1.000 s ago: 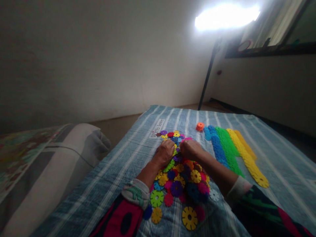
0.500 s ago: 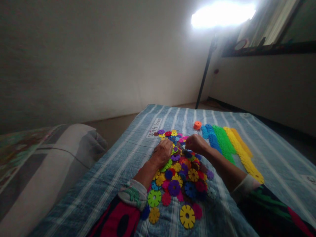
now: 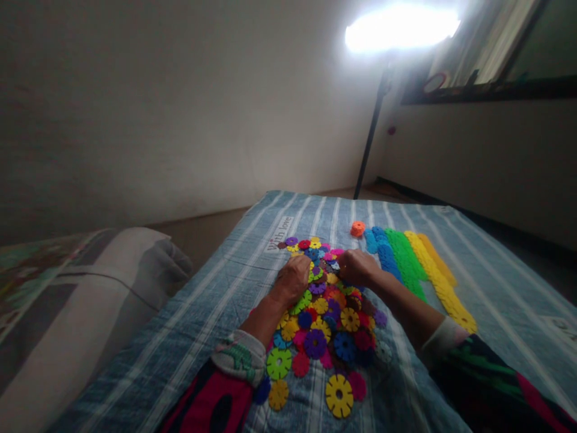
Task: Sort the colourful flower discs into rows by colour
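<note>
A loose pile of plastic snowflake discs (image 3: 315, 344) in many colours lies on the striped cloth (image 3: 234, 288). My left hand (image 3: 293, 279) is at the pile's far left side with its fingers curled down among the discs. Opposite it, my right hand (image 3: 358, 267) forms a fist at the far right side of the pile. Both hands' fingertips are hidden, so anything held in them does not show. A large yellow disc (image 3: 339, 395) and a lime green disc (image 3: 279, 363) lie at the near end of the pile.
Sorted rows of blue discs (image 3: 388, 261), green discs (image 3: 408, 264) and yellow discs (image 3: 444, 291) lie to the right. Behind them stands a small stack of orange discs (image 3: 357, 228). A lit lamp (image 3: 402, 28) on a stand is at the back, and bundled fabric (image 3: 103, 300) lies at left.
The whole view has shifted slightly, with things sitting a little further left. Both hands stay at the far part of the pile with fingers curled; the discs look much the same.
</note>
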Motion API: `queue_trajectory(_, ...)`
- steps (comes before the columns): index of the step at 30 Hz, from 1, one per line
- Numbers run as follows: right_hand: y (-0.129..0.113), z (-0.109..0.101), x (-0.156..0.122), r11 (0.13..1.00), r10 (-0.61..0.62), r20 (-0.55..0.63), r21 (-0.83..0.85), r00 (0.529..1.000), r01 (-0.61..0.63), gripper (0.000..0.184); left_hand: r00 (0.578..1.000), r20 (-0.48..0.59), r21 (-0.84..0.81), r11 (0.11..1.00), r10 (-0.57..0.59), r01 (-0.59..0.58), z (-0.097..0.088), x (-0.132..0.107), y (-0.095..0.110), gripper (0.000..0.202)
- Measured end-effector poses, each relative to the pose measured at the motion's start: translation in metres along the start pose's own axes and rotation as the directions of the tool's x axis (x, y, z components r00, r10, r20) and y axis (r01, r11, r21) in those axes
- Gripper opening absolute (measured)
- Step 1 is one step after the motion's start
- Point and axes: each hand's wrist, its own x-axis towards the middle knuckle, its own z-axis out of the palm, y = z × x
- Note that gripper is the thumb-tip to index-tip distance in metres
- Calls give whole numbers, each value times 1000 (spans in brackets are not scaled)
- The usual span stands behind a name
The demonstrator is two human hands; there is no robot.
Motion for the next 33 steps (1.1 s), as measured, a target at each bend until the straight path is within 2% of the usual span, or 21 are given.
queue_trajectory(7, -11, -1, -1, 993, -111, 38, 45, 993, 110, 24, 1000, 27, 27, 1000, 1, -2, -1, 1, 0, 23)
queue_trajectory(13, -15, -2, 3, 988, -155, 85, 43, 984, 152, 28, 1000, 16, 23, 1000, 14, -15, -1, 0, 0, 21)
queue_trajectory(22, -23, -7, 2, 992, -128, 75, -9, 989, 129, 21, 1000, 12, 17, 1000, 13, -14, 0, 1, 0, 22)
queue_trajectory(33, -14, -4, 3, 987, -110, 15, 120, 994, 108, 12, 1000, 4, 19, 1000, 21, -21, -2, 1, -1, 21)
